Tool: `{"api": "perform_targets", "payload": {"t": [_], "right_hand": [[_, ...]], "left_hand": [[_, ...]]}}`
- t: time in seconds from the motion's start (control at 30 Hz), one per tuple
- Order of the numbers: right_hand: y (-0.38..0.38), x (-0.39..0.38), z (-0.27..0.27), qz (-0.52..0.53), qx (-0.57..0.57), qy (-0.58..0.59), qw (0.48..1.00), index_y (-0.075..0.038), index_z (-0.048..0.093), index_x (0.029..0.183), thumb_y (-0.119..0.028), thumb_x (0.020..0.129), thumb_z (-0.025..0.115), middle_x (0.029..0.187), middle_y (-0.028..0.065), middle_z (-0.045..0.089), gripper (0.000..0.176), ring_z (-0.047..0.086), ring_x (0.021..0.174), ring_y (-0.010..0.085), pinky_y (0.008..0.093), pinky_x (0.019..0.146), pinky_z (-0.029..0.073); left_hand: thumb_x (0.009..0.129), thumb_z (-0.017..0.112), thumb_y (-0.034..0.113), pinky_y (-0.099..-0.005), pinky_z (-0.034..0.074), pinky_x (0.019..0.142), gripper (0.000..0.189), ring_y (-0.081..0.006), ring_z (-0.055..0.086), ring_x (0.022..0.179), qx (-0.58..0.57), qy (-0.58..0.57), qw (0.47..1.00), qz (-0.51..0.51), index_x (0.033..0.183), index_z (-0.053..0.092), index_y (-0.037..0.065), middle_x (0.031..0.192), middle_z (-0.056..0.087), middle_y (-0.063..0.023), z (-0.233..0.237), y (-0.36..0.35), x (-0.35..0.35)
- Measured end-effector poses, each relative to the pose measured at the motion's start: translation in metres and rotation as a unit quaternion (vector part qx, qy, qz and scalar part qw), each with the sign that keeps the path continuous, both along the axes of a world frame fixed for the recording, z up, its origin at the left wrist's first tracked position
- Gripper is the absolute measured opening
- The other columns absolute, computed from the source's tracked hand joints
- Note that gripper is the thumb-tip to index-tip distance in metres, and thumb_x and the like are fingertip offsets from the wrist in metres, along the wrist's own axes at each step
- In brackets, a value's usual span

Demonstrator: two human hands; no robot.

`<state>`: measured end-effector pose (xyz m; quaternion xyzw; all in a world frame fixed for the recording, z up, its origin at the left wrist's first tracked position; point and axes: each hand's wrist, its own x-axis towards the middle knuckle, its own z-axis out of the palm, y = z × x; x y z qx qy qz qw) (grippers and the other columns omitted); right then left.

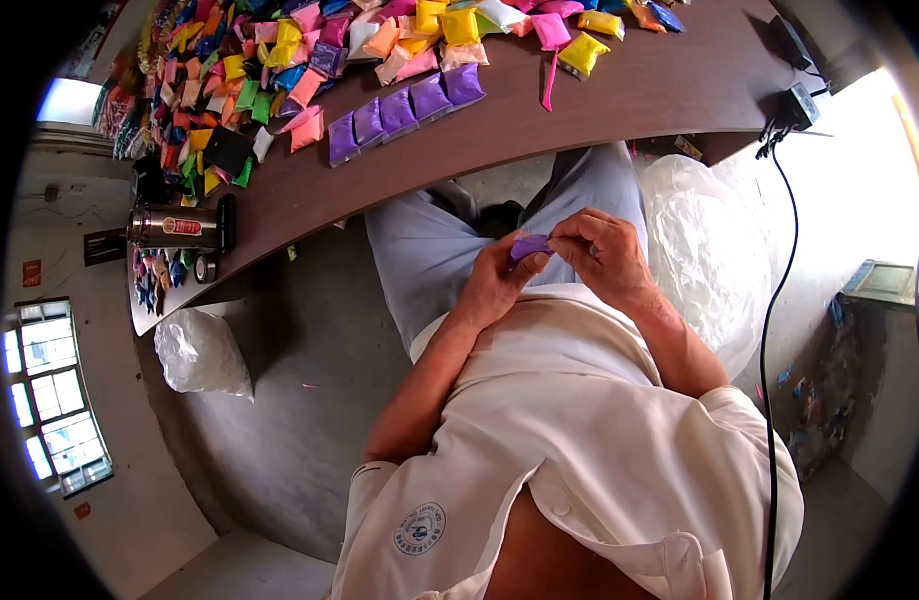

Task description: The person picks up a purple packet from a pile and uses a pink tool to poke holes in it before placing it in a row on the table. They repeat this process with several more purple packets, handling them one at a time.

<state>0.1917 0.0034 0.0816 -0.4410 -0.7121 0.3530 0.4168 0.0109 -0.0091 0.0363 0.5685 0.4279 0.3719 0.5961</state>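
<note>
Above my lap, a small purple packet (528,246) is pinched between my two hands. My left hand (494,282) grips its near side, thumb on top. The fingers of my right hand (601,258) are bent and pressed together at the packet's right edge; exactly what they pinch there is too small to make out. Beyond my knees, a row of several purple packets (399,112) lies side by side along the table (619,105). To the right of that row is a thin pink stick-like piece (549,82).
Many coloured packets (289,55) are heaped across the table's far and left parts. A metal thermos (174,228) lies on its left end. A black adapter (799,106) trails a cable (779,270) down my right side. Clear plastic bags stand at right (694,240) and left (201,352).
</note>
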Motion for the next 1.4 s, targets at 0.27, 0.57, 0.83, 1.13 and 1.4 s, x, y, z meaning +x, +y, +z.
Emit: {"api": "perform_targets", "payload": {"t": [0.27,0.57,0.83,1.13,1.4], "right_hand": [[-0.005,-0.004,0.004,-0.026,0.006,0.003,1.000,-0.002,0.063,0.087,-0.004,0.076,0.067,0.074,0.0111,0.059,0.012,0.058,0.064,0.0268,0.0335,0.057,0.047],[0.001,-0.007,0.002,-0.033,0.186,-0.075,0.979,-0.005,0.064,0.089,-0.004,0.076,0.065,0.082,0.0089,0.061,0.013,0.059,0.074,0.0260,0.0345,0.064,0.049],[0.000,-0.008,0.000,-0.034,0.187,-0.060,0.980,-0.005,0.064,0.085,-0.002,0.075,0.066,0.083,0.0081,0.061,0.011,0.059,0.074,0.0253,0.0333,0.063,0.049],[0.001,-0.007,-0.007,-0.019,0.181,-0.055,0.982,-0.005,0.063,0.085,0.000,0.072,0.067,0.085,0.0083,0.060,0.014,0.059,0.074,0.0260,0.0332,0.064,0.050],[0.000,-0.006,-0.008,-0.016,0.062,0.015,0.998,-0.004,0.063,0.088,-0.002,0.074,0.067,0.088,0.0097,0.061,0.015,0.061,0.078,0.0263,0.0336,0.066,0.050]], "left_hand": [[0.088,0.062,0.028,-0.0245,0.044,0.071,0.027,-0.0093,0.053,0.076,-0.007,0.017,1.000,0.013,0.093,0.058,0.002,0.081,0.059,-0.0016,0.000,0.000,-0.001],[0.086,0.062,0.036,-0.0255,0.046,0.068,0.036,-0.0099,0.055,0.073,-0.004,0.058,0.998,0.029,0.093,0.059,0.001,0.078,0.062,-0.0031,0.006,0.001,-0.002],[0.086,0.062,0.038,-0.0251,0.045,0.069,0.038,-0.0102,0.054,0.074,-0.004,0.063,0.998,0.022,0.093,0.059,0.000,0.079,0.061,-0.0031,0.001,0.000,-0.002],[0.087,0.062,0.034,-0.0254,0.045,0.069,0.035,-0.0104,0.054,0.074,0.001,0.054,0.998,0.021,0.092,0.059,0.000,0.079,0.061,-0.0034,0.006,-0.002,0.001],[0.087,0.062,0.032,-0.0255,0.042,0.066,0.032,-0.0085,0.044,0.072,0.001,0.025,0.999,0.027,0.096,0.059,0.001,0.076,0.055,-0.0006,0.005,-0.003,0.003]]}}
